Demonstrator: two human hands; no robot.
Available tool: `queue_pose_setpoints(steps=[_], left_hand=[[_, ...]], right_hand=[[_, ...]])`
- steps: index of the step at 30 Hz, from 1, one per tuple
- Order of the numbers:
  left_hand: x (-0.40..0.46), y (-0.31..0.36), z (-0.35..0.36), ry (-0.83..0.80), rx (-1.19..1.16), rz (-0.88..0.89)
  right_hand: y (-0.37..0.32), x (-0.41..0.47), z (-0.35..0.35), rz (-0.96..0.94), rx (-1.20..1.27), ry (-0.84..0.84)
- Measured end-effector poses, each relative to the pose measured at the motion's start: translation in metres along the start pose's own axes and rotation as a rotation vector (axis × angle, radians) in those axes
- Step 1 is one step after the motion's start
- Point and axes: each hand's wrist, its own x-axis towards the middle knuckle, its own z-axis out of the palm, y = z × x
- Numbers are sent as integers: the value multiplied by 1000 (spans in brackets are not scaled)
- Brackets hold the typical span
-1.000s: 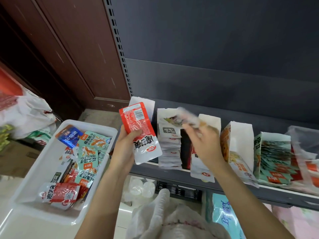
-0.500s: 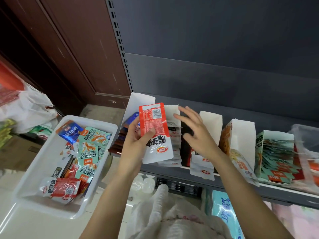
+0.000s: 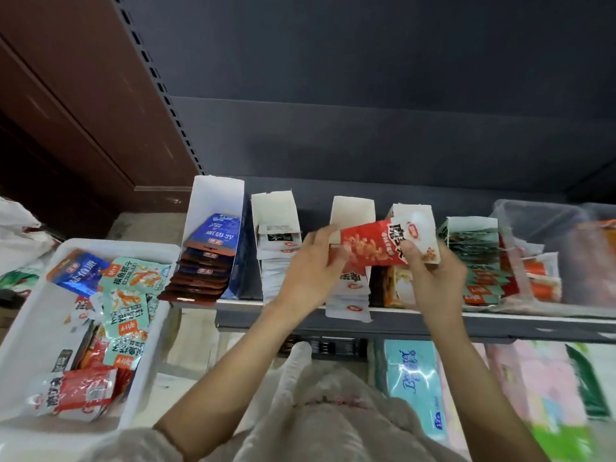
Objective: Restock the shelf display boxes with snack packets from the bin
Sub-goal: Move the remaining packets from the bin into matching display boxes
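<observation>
From the head view, both your hands hold one red and white packet [image 3: 386, 246] flat over the shelf [image 3: 416, 323]. Your left hand [image 3: 310, 271] pinches its red end. Your right hand [image 3: 433, 278] pinches its white end, thumb on top. The packet sits above the third box [image 3: 352, 208] and the fourth box [image 3: 413, 215], and it blocks what is inside them.

You can count five paper boxes in a row. The first box [image 3: 213, 208] has blue and brown packets. The second box [image 3: 273, 208] has white ones. The fifth box [image 3: 470, 228] has green ones. A clear tub [image 3: 540, 221] stands at the right, and its packets look blurry.

The white bin [image 3: 30, 328] sits at your left, lower than the shelf, with mixed packets inside. Its near corner is cut off. White bags [image 3: 20, 235] lie behind it. Under the shelf, tissue packs [image 3: 413, 388] are partly hidden by your right arm.
</observation>
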Motion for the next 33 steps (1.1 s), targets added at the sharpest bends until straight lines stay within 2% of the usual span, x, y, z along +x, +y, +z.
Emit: queue_pose_setpoints(steps=[1,3,6,9,11,15,19,23,27,30,33], left_hand=[[2,-5,5,-9,45,14],[7,-11,14,-40,105,18],[13,-18,24,-94,116,-31],[15,-24,31,-134,125,-67],[14,-28,34,-122,106,-67],[13,-35,34,-141,15,-78],[10,-38,32,-111,21,-76],[-14,-26,12,8,110,-5],[-53,-25,-15,96,55,142],[-84,-43,-32,232,67,285],[-115,-76,-45,426,125,278]], right_hand=[[1,3,1,85,77,15],[5,11,6,78,45,12],[14,20,22,-239,-362,-86],[29,21,40,-590,-722,-303],[38,17,44,-656,-888,-436],[53,-1,32,-657,-981,-611],[49,-7,25,-621,-911,-635],[19,-5,20,-541,-635,-534],[-12,-14,22,-513,-387,-514],[-26,-27,36,-476,-272,-569],[-35,-54,61,-451,-232,-713]])
